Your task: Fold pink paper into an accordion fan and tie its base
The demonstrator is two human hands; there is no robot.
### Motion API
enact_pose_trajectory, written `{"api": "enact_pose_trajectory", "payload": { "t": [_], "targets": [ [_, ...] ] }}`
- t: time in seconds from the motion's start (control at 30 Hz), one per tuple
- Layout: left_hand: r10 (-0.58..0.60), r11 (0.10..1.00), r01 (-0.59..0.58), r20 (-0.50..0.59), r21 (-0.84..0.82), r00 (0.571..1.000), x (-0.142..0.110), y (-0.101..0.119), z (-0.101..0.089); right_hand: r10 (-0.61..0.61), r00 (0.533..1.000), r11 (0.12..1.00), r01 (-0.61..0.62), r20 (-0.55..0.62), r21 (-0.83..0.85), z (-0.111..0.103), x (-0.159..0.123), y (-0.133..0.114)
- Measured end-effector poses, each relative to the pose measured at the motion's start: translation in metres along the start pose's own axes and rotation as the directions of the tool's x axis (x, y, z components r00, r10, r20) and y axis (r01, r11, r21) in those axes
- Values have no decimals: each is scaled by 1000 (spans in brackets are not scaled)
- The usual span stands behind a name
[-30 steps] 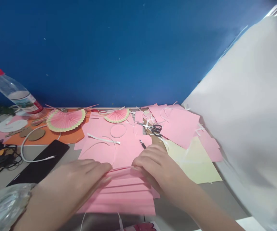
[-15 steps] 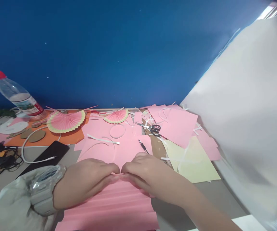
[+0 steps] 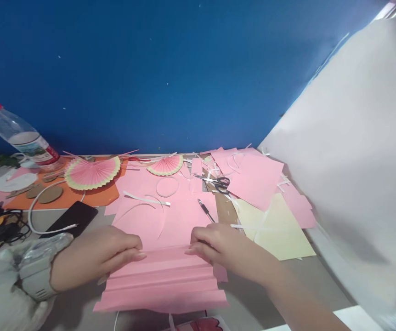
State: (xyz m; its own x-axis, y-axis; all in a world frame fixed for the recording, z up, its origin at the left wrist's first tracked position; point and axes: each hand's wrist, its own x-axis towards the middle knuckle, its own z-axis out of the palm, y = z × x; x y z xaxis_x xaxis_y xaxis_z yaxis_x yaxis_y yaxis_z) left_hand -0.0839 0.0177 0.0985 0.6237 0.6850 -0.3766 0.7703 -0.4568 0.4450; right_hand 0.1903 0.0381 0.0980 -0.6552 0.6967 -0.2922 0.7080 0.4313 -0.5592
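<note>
A pink sheet of paper (image 3: 166, 282) with several accordion pleats across it lies in front of me at the near side of the table. My left hand (image 3: 115, 252) pinches its far fold near the left edge, thumb and fingers pressed together. At the right end of the same fold, my right hand (image 3: 215, 246) pinches the paper too. Beyond the hands are more flat pink sheets (image 3: 177, 216), with thin paper strips (image 3: 146, 198) and a black pen (image 3: 205, 209) on them.
Two pleated paper fans (image 3: 93, 174) rest at the back. Scissors (image 3: 218, 182) lie right of centre, beside pale yellow paper (image 3: 280, 230). At left are a phone (image 3: 76, 217), a white cable (image 3: 34, 207), black cords (image 3: 1, 232) and a plastic bottle (image 3: 25, 138). A blue wall (image 3: 184, 78) stands behind.
My hands have slid apart along the fold, from thumbs meeting in the middle to the two sides. The pleated sheet's near edge has moved away from me.
</note>
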Motion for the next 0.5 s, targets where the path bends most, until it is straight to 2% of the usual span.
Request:
{"api": "enact_pose_trajectory", "payload": {
  "t": [0.13,0.27,0.4,0.5],
  "targets": [
    [-3,986,12,51,-166,999,-6,-1,-5,-32,997,993,23,74,120,-4,-4,2],
    [-5,965,9,16,-264,1000,-10,-8,-1,25,996,987,-38,85,158,-2,-5,6],
    [-31,954,50,67,-297,997,-13,-11,3,27,994,978,-48,104,202,0,-6,9],
    [-49,959,64,63,-276,997,-16,-11,4,19,995,973,-41,101,225,0,-8,11]
  ]
}}
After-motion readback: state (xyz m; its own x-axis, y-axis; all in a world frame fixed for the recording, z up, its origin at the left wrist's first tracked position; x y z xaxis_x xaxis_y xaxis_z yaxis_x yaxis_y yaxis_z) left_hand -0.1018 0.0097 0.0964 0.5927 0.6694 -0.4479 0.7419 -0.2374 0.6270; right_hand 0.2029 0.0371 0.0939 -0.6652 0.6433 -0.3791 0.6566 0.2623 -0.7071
